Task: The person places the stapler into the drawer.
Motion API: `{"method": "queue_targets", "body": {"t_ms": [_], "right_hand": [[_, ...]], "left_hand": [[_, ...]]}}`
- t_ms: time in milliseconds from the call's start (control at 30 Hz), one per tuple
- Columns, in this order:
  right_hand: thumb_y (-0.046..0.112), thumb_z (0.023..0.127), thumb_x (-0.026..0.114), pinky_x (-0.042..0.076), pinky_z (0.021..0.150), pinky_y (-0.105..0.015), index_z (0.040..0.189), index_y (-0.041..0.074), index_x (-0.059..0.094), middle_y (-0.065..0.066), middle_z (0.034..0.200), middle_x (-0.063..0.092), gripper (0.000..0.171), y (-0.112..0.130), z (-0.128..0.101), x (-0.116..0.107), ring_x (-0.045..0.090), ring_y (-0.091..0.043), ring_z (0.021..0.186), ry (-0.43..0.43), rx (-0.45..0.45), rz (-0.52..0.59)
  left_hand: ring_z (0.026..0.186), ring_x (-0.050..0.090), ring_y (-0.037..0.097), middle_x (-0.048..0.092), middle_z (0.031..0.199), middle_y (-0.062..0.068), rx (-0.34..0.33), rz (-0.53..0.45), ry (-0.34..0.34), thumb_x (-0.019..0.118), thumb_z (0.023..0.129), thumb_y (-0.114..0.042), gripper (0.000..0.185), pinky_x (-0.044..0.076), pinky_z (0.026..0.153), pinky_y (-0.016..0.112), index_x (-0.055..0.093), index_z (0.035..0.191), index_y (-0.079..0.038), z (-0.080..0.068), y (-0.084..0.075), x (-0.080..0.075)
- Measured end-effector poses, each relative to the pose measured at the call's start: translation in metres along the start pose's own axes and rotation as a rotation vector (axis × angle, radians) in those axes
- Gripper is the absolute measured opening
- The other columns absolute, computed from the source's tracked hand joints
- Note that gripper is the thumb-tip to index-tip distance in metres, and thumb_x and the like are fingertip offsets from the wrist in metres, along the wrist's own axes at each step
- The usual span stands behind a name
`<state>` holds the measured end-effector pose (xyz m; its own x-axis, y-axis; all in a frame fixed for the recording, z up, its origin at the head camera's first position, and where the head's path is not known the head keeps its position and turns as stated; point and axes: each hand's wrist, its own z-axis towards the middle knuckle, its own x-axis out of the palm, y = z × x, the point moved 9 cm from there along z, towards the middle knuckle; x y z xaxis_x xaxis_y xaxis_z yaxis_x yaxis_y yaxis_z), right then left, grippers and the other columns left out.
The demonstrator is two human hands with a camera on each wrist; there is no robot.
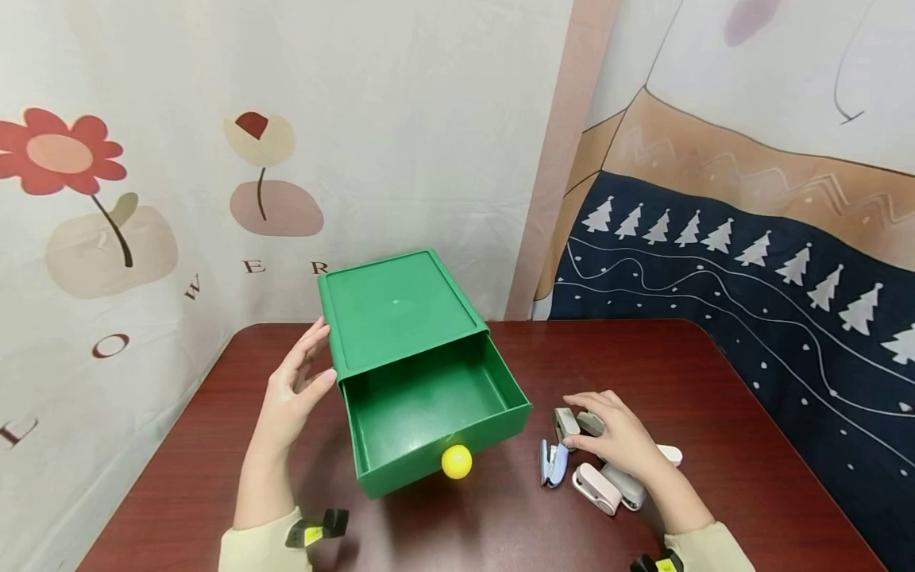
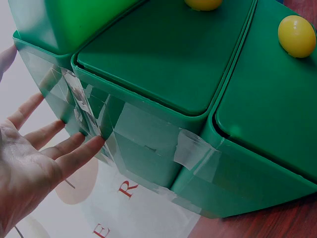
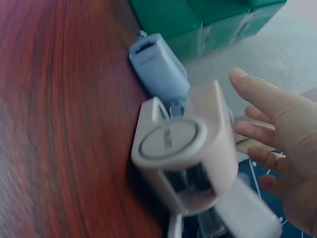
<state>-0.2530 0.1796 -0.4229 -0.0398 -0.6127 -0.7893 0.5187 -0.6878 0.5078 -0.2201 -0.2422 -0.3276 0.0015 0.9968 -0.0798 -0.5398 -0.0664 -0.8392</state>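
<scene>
Plainly, the right hand [image 1: 620,437], fingers loosely spread, rests over the staplers [image 1: 596,485] near the desk's [image 1: 715,381] front edge, right of the open green drawer [image 1: 429,405], whose case the flat left hand [image 1: 293,397] steadies.

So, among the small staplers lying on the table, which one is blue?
The light blue plastic stapler, leftmost of the group and closest to the green drawer's yellow round knob. The others by the right hand are grey, white or pinkish.
</scene>
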Motion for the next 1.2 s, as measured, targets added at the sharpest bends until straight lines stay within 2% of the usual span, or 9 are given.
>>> {"method": "queue_targets", "body": {"t_ms": [267, 500, 667, 900, 1200], "right_hand": [[0.043, 0.072, 0.081, 0.035, 0.084, -0.046, 0.125, 0.008, 0.064, -0.003, 0.119, 0.063, 0.065, -0.013, 0.002, 0.011, 0.047, -0.016, 0.101, 0.062, -0.023, -0.004], [0.044, 0.074, 0.079, 0.034, 0.077, -0.041, 0.124, 0.009, 0.065, -0.001, 0.114, 0.064, 0.063, -0.021, 0.003, 0.019, 0.044, -0.015, 0.097, 0.11, -0.002, 0.002], [0.044, 0.075, 0.079, 0.032, 0.077, -0.041, 0.123, 0.01, 0.066, 0.001, 0.115, 0.064, 0.06, -0.022, 0.004, 0.023, 0.044, -0.014, 0.098, 0.125, -0.018, 0.017], [0.046, 0.074, 0.079, 0.032, 0.079, -0.041, 0.119, 0.012, 0.067, 0.003, 0.114, 0.063, 0.057, -0.023, 0.005, 0.025, 0.043, -0.012, 0.096, 0.116, -0.018, 0.039], [0.044, 0.071, 0.083, 0.034, 0.082, -0.043, 0.115, 0.012, 0.068, 0.009, 0.109, 0.061, 0.056, -0.021, 0.004, 0.021, 0.045, -0.011, 0.099, 0.059, -0.035, 0.058]], "left_hand": [[0.131, 0.039, 0.017, 0.028, 0.154, 0.013, -0.005, 0.005, -0.013, 0.052, 0.089, 0.014, 0.055, 0.043, 0.091, 0.021, 0.041, 0.142, 0.003, 0.0, -0.001, -0.001], [0.131, 0.039, 0.017, 0.029, 0.153, 0.013, -0.007, 0.005, -0.016, 0.052, 0.089, 0.013, 0.055, 0.043, 0.091, 0.021, 0.041, 0.142, 0.003, 0.0, -0.002, -0.001], [0.131, 0.039, 0.016, 0.029, 0.153, 0.012, -0.006, 0.012, -0.012, 0.053, 0.089, 0.012, 0.054, 0.044, 0.091, 0.021, 0.041, 0.142, 0.003, 0.0, -0.002, -0.001], [0.13, 0.039, 0.017, 0.03, 0.153, 0.012, -0.003, 0.005, -0.015, 0.053, 0.089, 0.013, 0.054, 0.044, 0.091, 0.021, 0.042, 0.141, 0.003, 0.0, 0.0, -0.001], [0.13, 0.039, 0.017, 0.03, 0.153, 0.011, -0.01, 0.014, -0.022, 0.053, 0.089, 0.012, 0.054, 0.044, 0.09, 0.021, 0.042, 0.141, 0.002, 0.0, 0.001, -0.002]]}}
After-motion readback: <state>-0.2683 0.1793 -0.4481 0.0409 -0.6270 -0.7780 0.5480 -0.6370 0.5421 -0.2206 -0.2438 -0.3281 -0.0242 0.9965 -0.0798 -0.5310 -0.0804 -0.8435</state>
